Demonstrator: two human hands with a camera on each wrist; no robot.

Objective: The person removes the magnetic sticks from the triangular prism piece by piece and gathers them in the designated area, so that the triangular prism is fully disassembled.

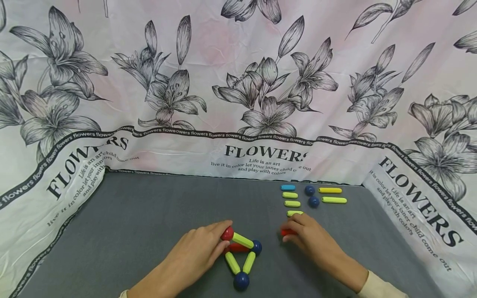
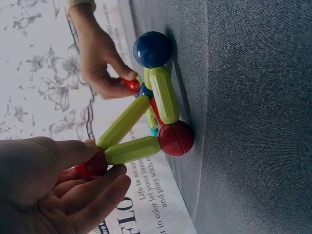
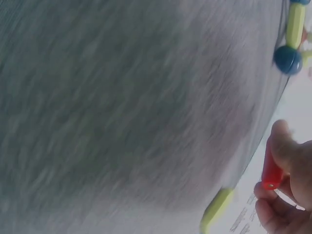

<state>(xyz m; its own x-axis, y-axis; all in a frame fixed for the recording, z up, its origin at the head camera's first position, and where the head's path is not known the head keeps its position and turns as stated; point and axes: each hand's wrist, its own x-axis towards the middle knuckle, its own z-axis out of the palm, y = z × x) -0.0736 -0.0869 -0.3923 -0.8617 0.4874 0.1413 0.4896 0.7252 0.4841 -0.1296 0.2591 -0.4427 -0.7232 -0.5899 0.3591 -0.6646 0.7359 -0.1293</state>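
Observation:
My left hand [image 1: 195, 252] pinches a red ball [image 2: 92, 165] between thumb and fingers. That ball is the raised corner of a magnetic stick-and-ball frame. Two yellow-green rods run from it, one to a second red ball [image 2: 176, 139] at the grey surface, the other to a blue ball [image 1: 255, 247]. A red rod [image 1: 238, 247] joins those lower corners. Another blue ball [image 1: 241, 281] forms the near corner, with two more yellow-green rods [image 1: 249, 263] meeting at it. To the right, my right hand [image 1: 314, 240] holds a loose red rod [image 3: 271, 168], apart from the frame.
Beyond my right hand lie short yellow-green rods [image 1: 292, 203], a blue rod [image 1: 288, 187], two blue balls [image 1: 314, 202] and longer yellow [image 1: 330, 190] and yellow-green rods [image 1: 334, 200]. A flower-printed cloth [image 1: 261, 159] borders the grey surface [image 1: 149, 207] at back and sides.

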